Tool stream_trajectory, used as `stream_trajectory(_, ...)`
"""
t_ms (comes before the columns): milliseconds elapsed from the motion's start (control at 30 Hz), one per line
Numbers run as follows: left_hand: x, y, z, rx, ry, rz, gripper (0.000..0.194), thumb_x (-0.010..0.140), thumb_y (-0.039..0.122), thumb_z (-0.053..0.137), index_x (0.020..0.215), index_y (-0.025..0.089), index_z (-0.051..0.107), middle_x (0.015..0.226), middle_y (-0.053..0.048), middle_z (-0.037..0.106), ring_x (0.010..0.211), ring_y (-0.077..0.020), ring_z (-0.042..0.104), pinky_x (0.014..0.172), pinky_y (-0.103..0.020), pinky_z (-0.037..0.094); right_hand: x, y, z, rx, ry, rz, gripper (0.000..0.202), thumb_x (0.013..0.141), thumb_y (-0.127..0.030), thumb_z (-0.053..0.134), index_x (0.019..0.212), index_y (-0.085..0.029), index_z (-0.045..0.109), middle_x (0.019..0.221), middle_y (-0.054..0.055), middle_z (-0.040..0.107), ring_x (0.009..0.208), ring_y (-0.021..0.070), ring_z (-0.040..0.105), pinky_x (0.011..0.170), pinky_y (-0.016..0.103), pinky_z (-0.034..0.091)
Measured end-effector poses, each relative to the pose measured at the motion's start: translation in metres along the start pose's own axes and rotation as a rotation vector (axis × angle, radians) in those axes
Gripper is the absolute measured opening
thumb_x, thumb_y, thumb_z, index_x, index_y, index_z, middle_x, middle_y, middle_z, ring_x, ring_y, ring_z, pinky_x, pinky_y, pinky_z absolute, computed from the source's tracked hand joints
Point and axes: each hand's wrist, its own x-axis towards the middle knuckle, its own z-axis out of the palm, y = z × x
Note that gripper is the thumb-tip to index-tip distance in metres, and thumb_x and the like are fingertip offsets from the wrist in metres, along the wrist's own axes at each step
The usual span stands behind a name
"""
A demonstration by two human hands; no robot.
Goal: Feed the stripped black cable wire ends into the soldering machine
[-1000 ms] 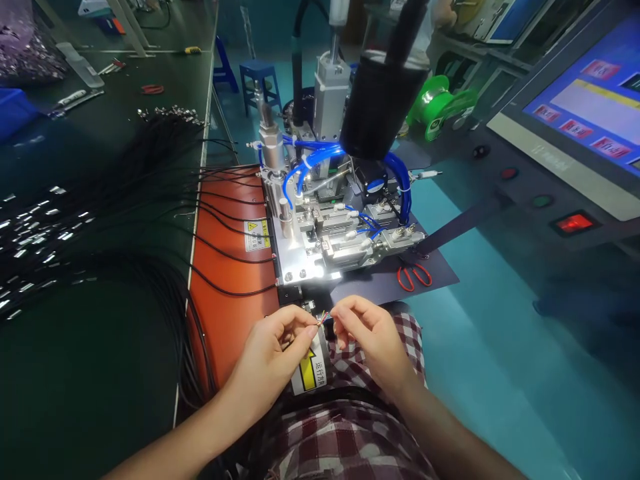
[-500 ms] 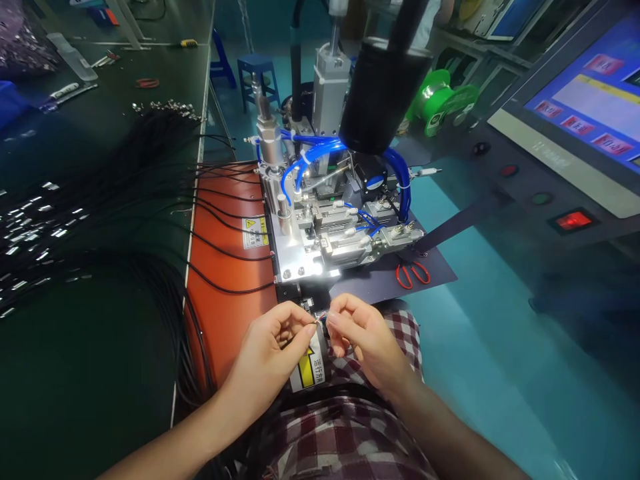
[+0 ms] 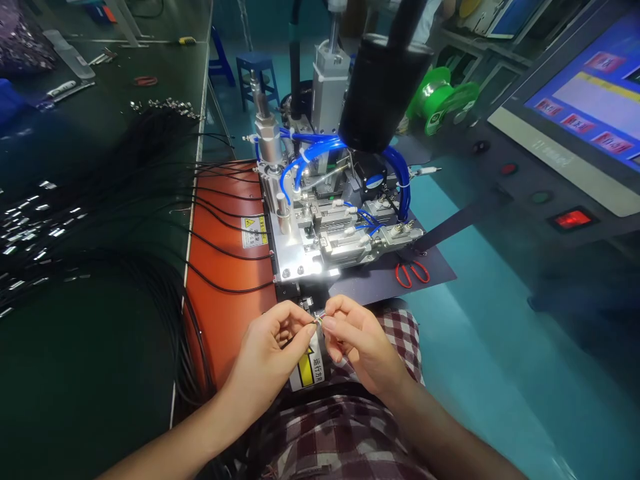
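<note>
Thin coloured wires (image 3: 319, 320) show between my two hands, just in front of the machine. My left hand (image 3: 280, 343) is closed in a pinch on the end of a cable, whose dark jacket is mostly hidden by the fingers. From the other side my right hand (image 3: 360, 340) pinches the tips of the same wires between thumb and forefinger. Below the fingers sits a white label with a yellow arrow (image 3: 306, 370). Beyond them stands the metal machine (image 3: 345, 240) with blue air tubes, and black cables (image 3: 227, 257) run into its left side.
A heap of black cables (image 3: 150, 147) covers part of the dark table at left. Red-handled scissors (image 3: 413, 274) lie on the plate right of the machine. The control panel with a screen (image 3: 590, 107) stands at right. A green spool (image 3: 435, 100) is behind.
My right hand has moved slightly left, and its thumb and forefinger have closed on the wires. The wires now look more spread. My left hand has stayed in place.
</note>
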Motion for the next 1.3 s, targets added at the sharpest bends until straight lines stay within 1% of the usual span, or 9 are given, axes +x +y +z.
stream_trajectory(100,-0.0002,0.0006,0.0001,-0.001,0.006,0.004,0.013,0.078,0.028,0.057,0.076,0.016,0.055,0.050,0.008,0.046,0.037,-0.0035,0.033,0.034,-0.016,0.023,-0.0007,-0.0015,-0.0001,0.036,-0.012,0.027,0.019,0.075,-0.028,0.065,0.078,-0.017,0.049,0.055,-0.006,0.052,0.040,0.0041,0.045,0.041,0.015,0.031)
stream_trajectory(267,-0.0009,0.0007,0.0005,0.020,0.000,0.047,0.011,0.078,0.025,0.059,0.074,0.015,0.056,0.057,0.004,0.053,0.048,-0.0064,0.044,0.044,-0.017,0.034,0.0004,-0.0048,0.0018,-0.001,0.027,0.004,0.019,0.074,-0.028,0.065,0.077,-0.017,0.050,0.054,-0.006,0.052,0.041,0.0051,0.046,0.041,0.016,0.031)
stream_trajectory(400,-0.0005,-0.0010,0.0007,0.002,-0.005,0.045,0.011,0.078,0.025,0.059,0.075,0.015,0.056,0.060,0.003,0.056,0.052,-0.0077,0.047,0.047,-0.018,0.036,0.0019,-0.0051,0.0012,-0.008,0.035,-0.004,0.018,0.072,-0.025,0.066,0.077,-0.018,0.050,0.052,-0.007,0.050,0.040,0.0055,0.044,0.041,0.017,0.029)
stream_trajectory(500,-0.0006,-0.0007,0.0011,-0.014,0.004,0.019,0.011,0.077,0.025,0.059,0.075,0.015,0.056,0.057,0.004,0.054,0.047,-0.0063,0.044,0.043,-0.017,0.033,0.0018,-0.0036,-0.0017,0.039,0.010,0.046,0.015,0.073,-0.022,0.063,0.079,-0.017,0.050,0.053,-0.007,0.049,0.040,0.0047,0.043,0.041,0.016,0.028)
stream_trajectory(633,-0.0005,0.0031,0.0009,-0.050,-0.004,-0.059,0.015,0.075,0.029,0.061,0.073,0.016,0.055,0.049,0.008,0.044,0.037,-0.0035,0.033,0.035,-0.016,0.022,-0.0001,-0.0024,-0.0048,0.083,-0.018,0.107,0.013,0.073,-0.018,0.062,0.080,-0.017,0.051,0.055,-0.007,0.049,0.041,0.0043,0.042,0.042,0.016,0.028)
stream_trajectory(833,0.0017,0.0070,-0.0007,-0.182,-0.049,-0.171,0.021,0.074,0.035,0.064,0.072,0.017,0.053,0.043,0.011,0.038,0.033,-0.0019,0.023,0.032,-0.015,0.019,-0.0021,-0.0043,-0.0065,0.068,-0.036,0.094,0.017,0.074,-0.027,0.065,0.078,-0.017,0.052,0.057,-0.006,0.050,0.041,0.0046,0.044,0.042,0.017,0.030)
stream_trajectory(967,0.0018,0.0066,-0.0006,-0.181,-0.039,-0.177,0.023,0.073,0.036,0.066,0.073,0.017,0.053,0.042,0.011,0.038,0.033,-0.0022,0.026,0.032,-0.015,0.020,-0.0018,-0.0043,-0.0065,0.067,-0.048,0.059,0.018,0.075,-0.029,0.065,0.081,-0.017,0.053,0.059,-0.005,0.052,0.042,0.0048,0.045,0.043,0.017,0.031)
stream_trajectory(1133,0.0015,0.0065,-0.0006,-0.195,-0.040,-0.173,0.026,0.072,0.038,0.067,0.072,0.017,0.052,0.043,0.011,0.039,0.033,-0.0022,0.026,0.032,-0.015,0.020,-0.0004,-0.0004,-0.0038,0.024,-0.043,0.017,0.019,0.073,-0.028,0.068,0.081,-0.017,0.054,0.053,-0.007,0.051,0.041,0.0051,0.043,0.042,0.017,0.031)
stream_trajectory(1300,0.0023,0.0033,-0.0025,-0.279,-0.068,-0.180,0.025,0.074,0.037,0.067,0.075,0.016,0.054,0.044,0.011,0.039,0.034,-0.0012,0.023,0.033,-0.014,0.017,-0.0003,0.0030,-0.0049,-0.032,-0.019,0.032,0.020,0.072,-0.029,0.070,0.070,-0.015,0.057,0.051,-0.005,0.051,0.040,0.0048,0.042,0.041,0.017,0.029)
